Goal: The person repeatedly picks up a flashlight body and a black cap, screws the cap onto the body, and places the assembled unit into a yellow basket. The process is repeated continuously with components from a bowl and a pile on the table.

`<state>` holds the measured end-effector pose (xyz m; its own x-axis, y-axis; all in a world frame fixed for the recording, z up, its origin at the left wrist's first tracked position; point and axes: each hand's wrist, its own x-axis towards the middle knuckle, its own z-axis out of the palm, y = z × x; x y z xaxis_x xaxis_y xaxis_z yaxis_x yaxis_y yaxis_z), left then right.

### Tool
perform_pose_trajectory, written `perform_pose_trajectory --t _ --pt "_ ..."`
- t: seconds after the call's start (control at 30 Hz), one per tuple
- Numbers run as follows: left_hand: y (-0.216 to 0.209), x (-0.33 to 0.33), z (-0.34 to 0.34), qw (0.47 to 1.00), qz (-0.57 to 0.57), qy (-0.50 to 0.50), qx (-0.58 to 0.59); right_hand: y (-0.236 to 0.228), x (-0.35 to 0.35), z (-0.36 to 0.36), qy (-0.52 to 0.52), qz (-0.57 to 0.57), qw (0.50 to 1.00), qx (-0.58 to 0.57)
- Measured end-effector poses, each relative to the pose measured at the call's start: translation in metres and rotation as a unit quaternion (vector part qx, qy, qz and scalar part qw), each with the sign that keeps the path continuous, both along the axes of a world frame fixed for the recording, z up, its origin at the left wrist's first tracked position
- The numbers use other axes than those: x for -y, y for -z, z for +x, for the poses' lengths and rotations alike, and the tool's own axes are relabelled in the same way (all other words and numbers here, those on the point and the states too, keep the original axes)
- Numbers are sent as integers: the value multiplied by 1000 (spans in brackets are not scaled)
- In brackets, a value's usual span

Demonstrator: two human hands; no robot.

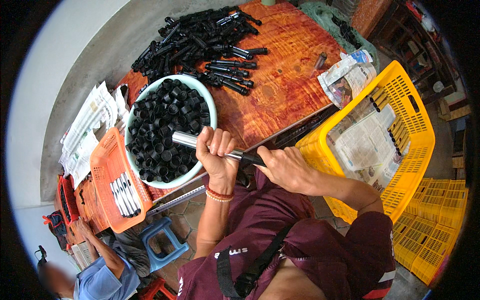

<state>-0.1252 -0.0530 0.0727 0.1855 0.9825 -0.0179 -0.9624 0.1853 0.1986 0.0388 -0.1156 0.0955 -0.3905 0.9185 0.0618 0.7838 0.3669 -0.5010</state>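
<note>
Plainly in both hands (217, 150) (290, 169), a silver-and-black tube (235, 155)

"Where does the head view sit?"
"On the wearer's head, facing down over the maroon cloth shirt (330, 245)."
"How near?"
"Close above the bare left hand (216, 152) and bare right hand (289, 170); its fisheye reaches the glossy red-brown wooden table (287, 62)."

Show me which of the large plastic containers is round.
The mint-green basin heaped with black caps; the orange basket and yellow crate are rectangular.

Tube (185, 139) — glossy metal, table (295, 80) — varnished wood
</note>
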Motion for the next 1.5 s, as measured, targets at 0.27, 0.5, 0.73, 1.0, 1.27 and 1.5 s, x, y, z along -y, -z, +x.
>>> perform_pose_trajectory --t 0.27,0.5,0.73,1.0,1.27,1.5 --pt "-44 -25 -29 989 76 -15 123 -48 -26 19 -29 195 935 -295" --pt "-53 -33 -24 979 123 11 164 -49 -35 23 -6 347 852 -392" --pt "-50 -13 16 991 96 20 89 -47 -41 -1 -28 277 879 -388" --pt "-62 -14 18 992 90 24 83 -54 -41 -2 -31 317 874 -367" --pt "-41 -2 46 999 5 49 -2 -38 -55 -16 -33 273 879 -390" --pt "-23 -23 15 989 44 84 116 -22 -38 17 11 91 948 -303"
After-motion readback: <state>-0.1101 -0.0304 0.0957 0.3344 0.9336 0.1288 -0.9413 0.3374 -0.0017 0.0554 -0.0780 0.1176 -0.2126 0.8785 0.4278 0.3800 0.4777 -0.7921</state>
